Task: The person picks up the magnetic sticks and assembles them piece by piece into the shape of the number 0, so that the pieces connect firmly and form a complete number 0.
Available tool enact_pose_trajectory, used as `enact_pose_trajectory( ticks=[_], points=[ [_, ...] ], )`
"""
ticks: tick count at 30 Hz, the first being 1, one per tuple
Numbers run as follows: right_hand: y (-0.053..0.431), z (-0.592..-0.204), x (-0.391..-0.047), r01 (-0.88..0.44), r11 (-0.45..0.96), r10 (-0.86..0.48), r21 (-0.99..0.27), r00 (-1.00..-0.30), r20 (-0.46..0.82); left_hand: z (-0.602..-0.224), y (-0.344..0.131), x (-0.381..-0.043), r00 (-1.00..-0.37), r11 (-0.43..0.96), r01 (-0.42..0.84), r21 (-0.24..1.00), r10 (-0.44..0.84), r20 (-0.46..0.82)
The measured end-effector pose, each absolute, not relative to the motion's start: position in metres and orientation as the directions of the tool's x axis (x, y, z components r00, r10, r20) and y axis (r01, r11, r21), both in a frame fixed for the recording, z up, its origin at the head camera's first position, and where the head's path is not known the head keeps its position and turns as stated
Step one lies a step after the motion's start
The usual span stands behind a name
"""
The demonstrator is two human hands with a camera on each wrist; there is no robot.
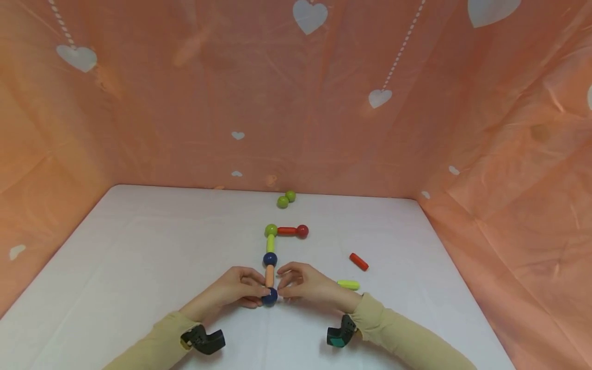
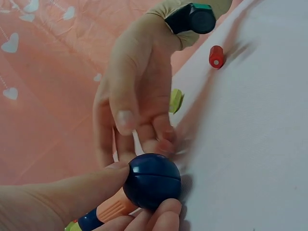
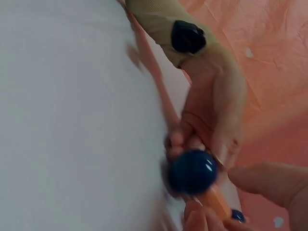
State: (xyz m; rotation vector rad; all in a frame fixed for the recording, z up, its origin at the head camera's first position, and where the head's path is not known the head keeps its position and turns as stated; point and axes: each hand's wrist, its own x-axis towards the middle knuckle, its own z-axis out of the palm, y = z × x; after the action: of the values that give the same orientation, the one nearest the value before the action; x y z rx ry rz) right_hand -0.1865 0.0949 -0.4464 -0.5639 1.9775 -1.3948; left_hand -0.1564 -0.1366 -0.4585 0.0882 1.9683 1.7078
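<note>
A chain of toy balls and rods lies on the white table. Nearest me is a dark blue ball (image 1: 270, 296), joined to a peach rod (image 1: 270, 276). Beyond that come another blue ball (image 1: 270, 258), a yellow-green rod (image 1: 270, 243) and a green ball (image 1: 271, 229). From there a red rod (image 1: 287, 232) runs right to a red ball (image 1: 302, 231). My left hand (image 1: 236, 288) pinches the nearest blue ball between thumb and fingers. Close on its right, my right hand (image 1: 307, 285) has its thumb apart from its loosely bent fingers, with nothing visible between them.
Right of the chain lie a loose red rod (image 1: 358, 261) and a yellow-green rod (image 1: 348, 284), the latter partly behind my right wrist. Two green balls (image 1: 282, 202) sit near the table's back edge. An orange curtain (image 1: 296, 103) with white hearts surrounds the table.
</note>
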Motion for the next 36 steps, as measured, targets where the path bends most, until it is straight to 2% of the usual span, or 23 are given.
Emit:
enact_pose_trajectory(
  ticks=[4, 10, 13, 18, 22, 28, 36],
  points=[
    [0.117, -0.435, -0.195, -0.062, 0.331, -0.692, -0.942, -0.694, -0.198, -0.459, -0.136, -0.157, -0.863, 0.204, -0.288, 0.936, 0.368, -0.346],
    [0.160, -0.418, -0.203, -0.210, 0.348, -0.655, -0.914, -0.752, -0.077, -0.457, -0.138, -0.156, -0.862, 0.202, -0.295, 0.934, 0.365, -0.352],
    [0.183, -0.414, -0.204, -0.254, 0.359, -0.657, -0.898, -0.752, -0.050, -0.457, -0.138, -0.156, -0.859, 0.200, -0.304, 0.931, 0.364, -0.359],
    [0.214, -0.415, -0.194, -0.288, 0.376, -0.747, -0.881, -0.657, -0.104, -0.458, -0.139, -0.155, -0.855, 0.205, -0.320, 0.925, 0.358, -0.375],
    [0.226, -0.417, -0.178, -0.258, 0.395, -0.786, -0.882, -0.592, -0.179, -0.459, -0.141, -0.155, -0.853, 0.204, -0.312, 0.928, 0.370, -0.368],
    [0.231, -0.422, -0.159, -0.264, 0.522, -0.729, -0.811, -0.632, -0.264, -0.460, -0.140, -0.156, -0.853, 0.190, -0.308, 0.932, 0.378, -0.359],
    [0.230, -0.432, -0.150, -0.356, 0.495, -0.758, -0.792, -0.623, -0.193, -0.461, -0.138, -0.156, -0.852, 0.193, -0.317, 0.928, 0.372, -0.368]
  ],
)
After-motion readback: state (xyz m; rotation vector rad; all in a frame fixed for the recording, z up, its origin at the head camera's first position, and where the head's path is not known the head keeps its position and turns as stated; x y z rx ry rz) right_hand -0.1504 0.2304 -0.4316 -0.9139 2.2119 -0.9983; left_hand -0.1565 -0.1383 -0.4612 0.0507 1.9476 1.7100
